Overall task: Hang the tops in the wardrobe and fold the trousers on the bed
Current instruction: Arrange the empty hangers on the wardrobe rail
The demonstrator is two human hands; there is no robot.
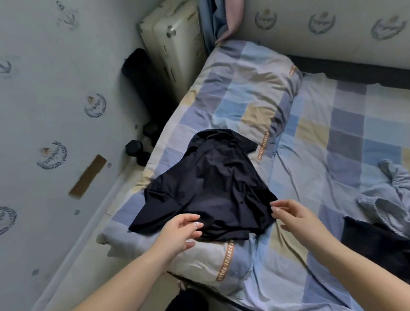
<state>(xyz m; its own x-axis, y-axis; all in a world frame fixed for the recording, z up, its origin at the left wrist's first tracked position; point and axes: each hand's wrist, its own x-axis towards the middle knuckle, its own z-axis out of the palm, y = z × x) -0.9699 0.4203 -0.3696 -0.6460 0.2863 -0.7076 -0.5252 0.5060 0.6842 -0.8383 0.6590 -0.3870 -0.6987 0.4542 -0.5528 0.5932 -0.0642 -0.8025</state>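
Dark garment (208, 186) lies crumpled on the checked quilt (241, 101) at the left side of the bed (318, 163), and our left hand (179, 235) and right hand (295, 219) reach over its near edge with fingers loosely spread, gripping nothing that we can see. Farther right lie a pale blue garment (396, 193) and another dark cloth (379, 241); dumbbells (137, 151) sit on the floor beside the bed.

A dark navy garment (208, 186) of thin, slightly shiny fabric lies crumpled and partly spread on the checked quilt at the left side of the bed (329, 148), its near hem rumpled into folds. At the bed's right edge lies a rumpled light blue garment (396, 193), with another dark garment (379, 243) just in front of it.
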